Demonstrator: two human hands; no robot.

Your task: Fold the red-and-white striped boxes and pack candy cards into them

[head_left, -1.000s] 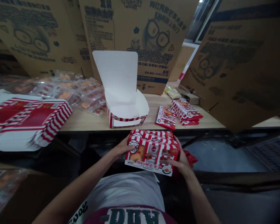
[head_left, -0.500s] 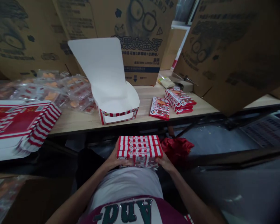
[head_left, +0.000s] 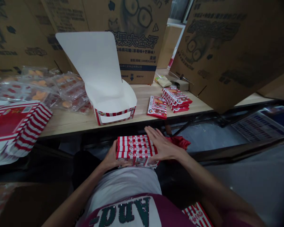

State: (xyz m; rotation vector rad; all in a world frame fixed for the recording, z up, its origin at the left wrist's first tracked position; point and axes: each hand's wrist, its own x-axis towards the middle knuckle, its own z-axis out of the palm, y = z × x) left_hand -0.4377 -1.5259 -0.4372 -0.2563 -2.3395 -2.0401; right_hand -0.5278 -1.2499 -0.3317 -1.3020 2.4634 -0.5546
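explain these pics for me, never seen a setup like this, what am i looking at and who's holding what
There's no machine here, just a person working with bare hands. All the pictures come from one camera worn on their head, looking forward and down, so the arms reach in from the bottom.

Their left hand grips a stack of red-and-white striped boxes, while their right hand lies spread against its right end.

On the wooden table are an open white carton, a pile of printed red boxes, flat striped cartons and clear plastic packets with orange contents. Large printed cardboard sheets stand behind.
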